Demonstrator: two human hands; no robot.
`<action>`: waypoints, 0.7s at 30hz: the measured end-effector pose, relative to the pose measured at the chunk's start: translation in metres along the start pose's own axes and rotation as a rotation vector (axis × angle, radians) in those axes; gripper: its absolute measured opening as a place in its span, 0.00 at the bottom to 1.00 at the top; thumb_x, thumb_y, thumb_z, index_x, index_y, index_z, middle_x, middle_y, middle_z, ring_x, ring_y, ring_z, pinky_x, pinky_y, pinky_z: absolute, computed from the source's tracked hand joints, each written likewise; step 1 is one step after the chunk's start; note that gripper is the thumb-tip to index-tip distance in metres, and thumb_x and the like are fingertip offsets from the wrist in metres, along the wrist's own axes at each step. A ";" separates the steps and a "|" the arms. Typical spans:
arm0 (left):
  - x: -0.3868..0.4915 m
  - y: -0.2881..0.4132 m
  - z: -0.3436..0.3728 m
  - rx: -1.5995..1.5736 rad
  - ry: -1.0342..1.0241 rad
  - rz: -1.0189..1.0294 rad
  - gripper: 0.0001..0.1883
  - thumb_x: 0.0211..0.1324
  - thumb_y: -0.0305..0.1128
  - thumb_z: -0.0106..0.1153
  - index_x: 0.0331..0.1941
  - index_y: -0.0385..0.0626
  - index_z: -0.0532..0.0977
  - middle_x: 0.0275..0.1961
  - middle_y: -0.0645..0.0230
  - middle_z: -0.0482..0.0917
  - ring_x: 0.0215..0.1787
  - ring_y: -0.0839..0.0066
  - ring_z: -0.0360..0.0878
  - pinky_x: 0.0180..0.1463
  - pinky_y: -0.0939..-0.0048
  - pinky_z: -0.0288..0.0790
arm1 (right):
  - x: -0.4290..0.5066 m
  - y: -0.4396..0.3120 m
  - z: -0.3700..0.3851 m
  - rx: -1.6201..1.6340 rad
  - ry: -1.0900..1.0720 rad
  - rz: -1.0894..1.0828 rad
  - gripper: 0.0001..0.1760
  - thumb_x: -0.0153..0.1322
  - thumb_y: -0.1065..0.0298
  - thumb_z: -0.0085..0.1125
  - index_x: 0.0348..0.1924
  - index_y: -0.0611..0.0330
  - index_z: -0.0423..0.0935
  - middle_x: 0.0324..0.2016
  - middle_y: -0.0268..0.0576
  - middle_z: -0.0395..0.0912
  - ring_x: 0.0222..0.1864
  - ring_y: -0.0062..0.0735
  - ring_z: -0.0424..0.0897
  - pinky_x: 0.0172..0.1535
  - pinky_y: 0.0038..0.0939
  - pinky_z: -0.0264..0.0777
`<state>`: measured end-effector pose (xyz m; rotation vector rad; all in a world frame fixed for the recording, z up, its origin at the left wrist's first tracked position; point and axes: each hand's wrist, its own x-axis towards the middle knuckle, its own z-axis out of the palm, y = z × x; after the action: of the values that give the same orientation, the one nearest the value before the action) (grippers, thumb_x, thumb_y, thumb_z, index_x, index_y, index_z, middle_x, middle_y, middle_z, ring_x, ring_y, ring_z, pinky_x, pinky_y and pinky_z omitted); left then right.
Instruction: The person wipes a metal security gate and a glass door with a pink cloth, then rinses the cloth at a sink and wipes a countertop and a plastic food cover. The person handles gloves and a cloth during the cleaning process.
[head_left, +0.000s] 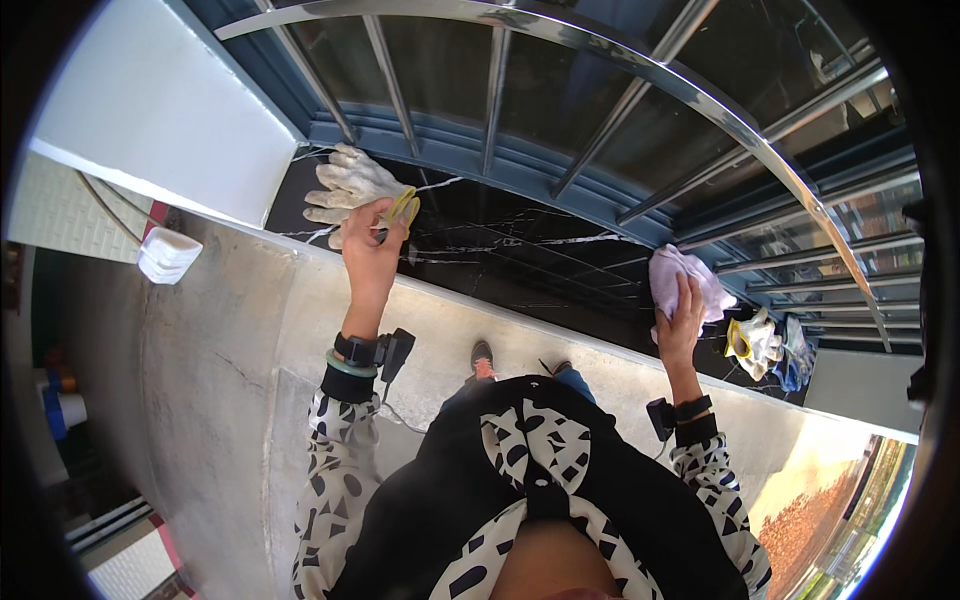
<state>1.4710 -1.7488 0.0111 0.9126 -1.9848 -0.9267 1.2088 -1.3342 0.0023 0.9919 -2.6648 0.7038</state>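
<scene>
My left hand (373, 232) pinches the yellow-edged cuff of a soiled white knit work glove (352, 180) at the left end of a black marble-patterned window sill (510, 247). Part of another glove shows under the hand. On the right part of the sill, my right hand (682, 311) rests with its fingers on a bunched lilac cloth (675, 277). Just right of the cloth lie a white knit glove with a yellow cuff (754, 341) and a blue and white glove (795, 356).
Steel window bars (495, 97) and a curved steel rail (570, 31) stand over the sill. White wall blocks bound both ends. A white plastic object (169, 255) with a cable is at the left. My shoes (482, 358) are on the concrete floor below.
</scene>
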 end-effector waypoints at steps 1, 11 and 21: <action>-0.002 -0.001 -0.002 0.228 0.001 0.098 0.24 0.49 0.30 0.72 0.53 0.47 0.80 0.53 0.63 0.81 0.53 0.62 0.74 0.59 0.62 0.69 | -0.001 0.000 0.004 -0.037 -0.026 0.033 0.41 0.61 0.72 0.62 0.70 0.53 0.66 0.66 0.60 0.64 0.64 0.64 0.66 0.66 0.53 0.58; 0.022 -0.014 0.015 0.686 -0.176 0.246 0.32 0.40 0.31 0.70 0.56 0.59 0.77 0.60 0.62 0.73 0.58 0.56 0.73 0.51 0.54 0.75 | 0.042 -0.159 0.087 0.205 -0.282 -0.381 0.38 0.62 0.75 0.57 0.68 0.54 0.70 0.66 0.65 0.63 0.62 0.67 0.65 0.66 0.52 0.59; -0.038 -0.016 -0.086 0.171 0.293 -0.046 0.18 0.47 0.17 0.58 0.45 0.43 0.80 0.46 0.60 0.82 0.46 0.59 0.83 0.48 0.67 0.76 | 0.103 -0.343 0.194 0.423 -0.427 -0.706 0.33 0.63 0.76 0.57 0.64 0.57 0.73 0.66 0.62 0.64 0.59 0.62 0.67 0.64 0.51 0.61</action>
<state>1.5654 -1.7501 0.0245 1.1253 -1.8144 -0.6135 1.3518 -1.7154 -0.0054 2.2507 -2.2102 0.9685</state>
